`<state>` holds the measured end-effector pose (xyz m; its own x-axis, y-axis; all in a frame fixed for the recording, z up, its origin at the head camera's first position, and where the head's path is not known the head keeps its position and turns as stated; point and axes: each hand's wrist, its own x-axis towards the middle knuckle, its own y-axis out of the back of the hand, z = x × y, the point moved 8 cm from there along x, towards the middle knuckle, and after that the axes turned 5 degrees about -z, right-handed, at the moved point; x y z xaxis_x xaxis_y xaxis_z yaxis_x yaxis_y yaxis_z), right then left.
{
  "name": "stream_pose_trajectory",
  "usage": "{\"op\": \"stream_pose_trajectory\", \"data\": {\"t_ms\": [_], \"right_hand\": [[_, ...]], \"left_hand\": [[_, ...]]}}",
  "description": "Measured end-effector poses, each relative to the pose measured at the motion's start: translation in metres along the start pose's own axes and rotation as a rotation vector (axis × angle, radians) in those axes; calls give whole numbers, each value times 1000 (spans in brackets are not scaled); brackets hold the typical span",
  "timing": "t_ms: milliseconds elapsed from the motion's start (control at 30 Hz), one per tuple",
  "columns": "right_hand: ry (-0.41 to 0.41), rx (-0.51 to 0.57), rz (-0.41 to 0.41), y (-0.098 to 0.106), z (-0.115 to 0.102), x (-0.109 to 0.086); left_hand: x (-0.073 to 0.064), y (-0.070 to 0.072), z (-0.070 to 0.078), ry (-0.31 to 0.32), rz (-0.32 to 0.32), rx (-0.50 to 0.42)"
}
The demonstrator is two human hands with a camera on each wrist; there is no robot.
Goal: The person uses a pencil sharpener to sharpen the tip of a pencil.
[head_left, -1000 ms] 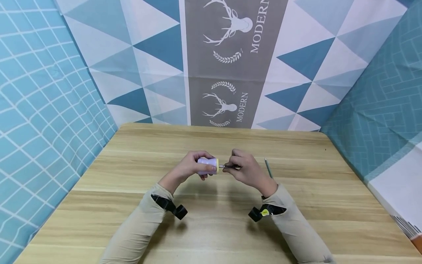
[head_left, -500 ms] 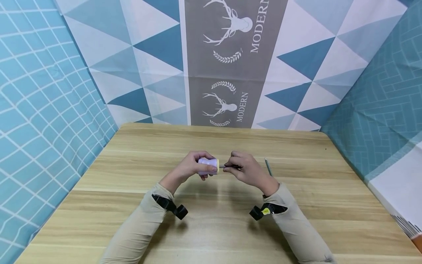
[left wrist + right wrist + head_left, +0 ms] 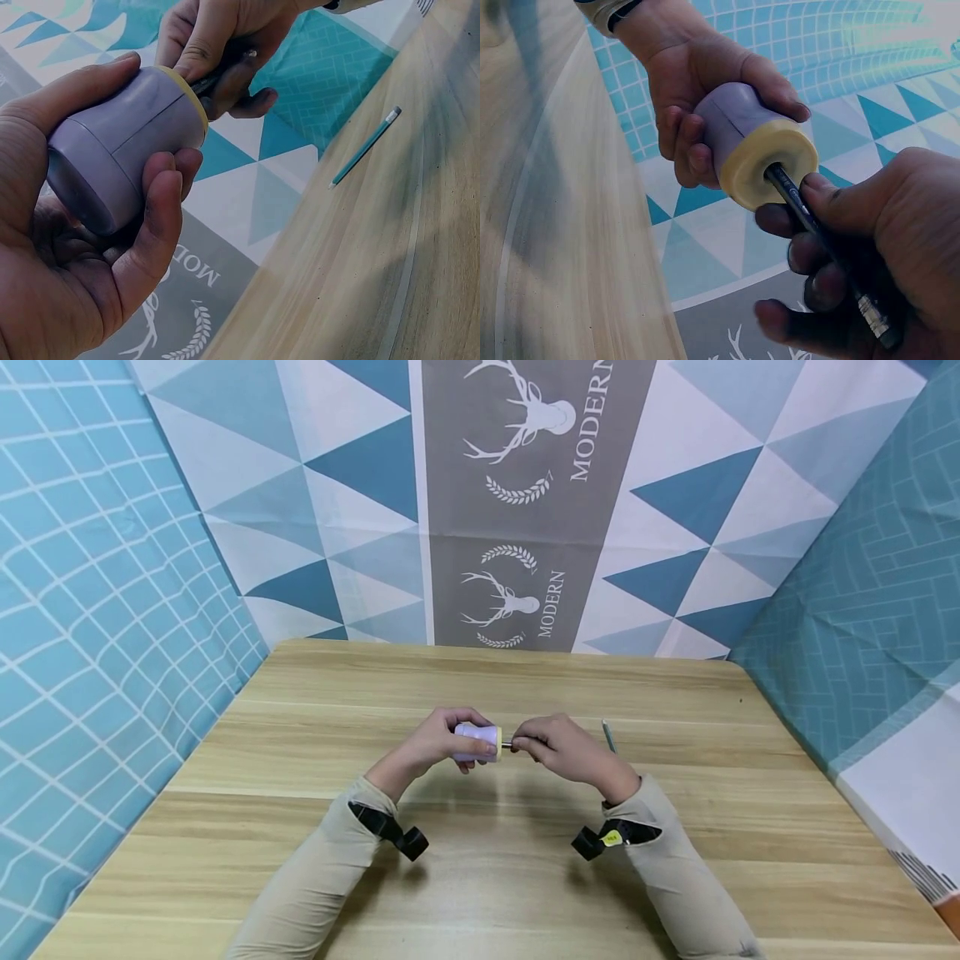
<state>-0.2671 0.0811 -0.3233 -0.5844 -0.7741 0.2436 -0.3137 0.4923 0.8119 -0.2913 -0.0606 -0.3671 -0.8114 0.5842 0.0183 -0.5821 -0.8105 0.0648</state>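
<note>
My left hand (image 3: 435,743) holds a lavender pencil sharpener (image 3: 139,124) on its side, thumb on one side and fingers curled round the other. Its cream-yellow end ring (image 3: 739,176) faces right, with a round hole in the middle. Into that hole runs a dark pencil (image 3: 786,187), point end hidden inside. Thumb and fingers of my right hand (image 3: 573,750) pinch the pencil's shaft, close to the hole. The pencil's eraser end (image 3: 873,316) shows beneath the palm in the right wrist view. Both hands are raised above the table.
A green pencil (image 3: 366,146) with a white eraser lies on the wooden table (image 3: 480,877), just beyond the right wrist. Patterned cloth (image 3: 510,510) hangs behind the table's far edge, with blue cloths at both sides.
My right hand has rolled over the pencil, its knuckles turning and its fingers closing in. Both hands have drifted slightly right and down in the head view, the sharpener with them.
</note>
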Motion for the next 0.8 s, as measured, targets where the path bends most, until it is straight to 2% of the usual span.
{"op": "stream_pose_trajectory", "data": {"t_ms": [167,333,600,800], "right_hand": [[-79,64,-69,-3,5,0],[-63,80,-40,2,3,-2],[0,-11,11,7,-8,-3],[1,-71,27,8,-14,-4]], "left_hand": [[0,0,0,13,2,9],[1,-1,0,5,-11,4],[1,0,0,4,-5,22],[1,-1,-2,6,-13,12]]}}
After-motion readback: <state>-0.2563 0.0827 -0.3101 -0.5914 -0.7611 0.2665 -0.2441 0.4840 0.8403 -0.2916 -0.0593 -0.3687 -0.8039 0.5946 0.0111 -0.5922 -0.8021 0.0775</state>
